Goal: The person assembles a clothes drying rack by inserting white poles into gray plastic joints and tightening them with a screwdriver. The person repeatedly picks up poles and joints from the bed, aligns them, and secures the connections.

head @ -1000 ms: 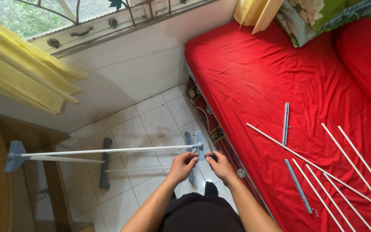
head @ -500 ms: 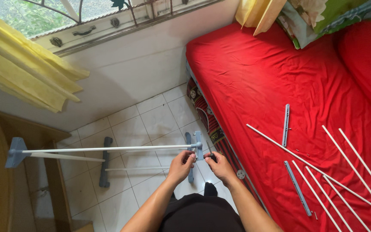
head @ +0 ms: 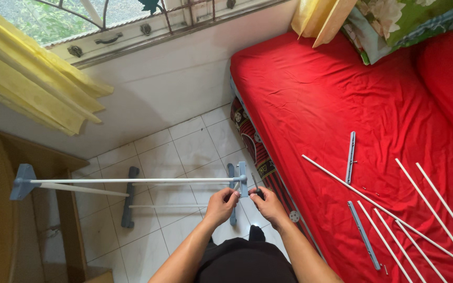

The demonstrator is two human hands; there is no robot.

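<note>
Head view: a grey bracket (head: 243, 179) at the near end of a white rod frame (head: 132, 181) is gripped by the closed left hand (head: 221, 203), above the tiled floor (head: 184, 152). A small dark tool (head: 256, 189) is pinched by the right hand (head: 268, 204) just beside it, while loose white rods (head: 384, 209) lie on the red bed (head: 331, 105).

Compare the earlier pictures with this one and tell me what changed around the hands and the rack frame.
Almost nothing changed. The left hand and right hand stay at the grey end bracket of the white rod frame, which is held level over the tiled floor as before. The right hand still holds a small dark tool. The loose white rods and grey bars on the red bed have not moved.
</note>
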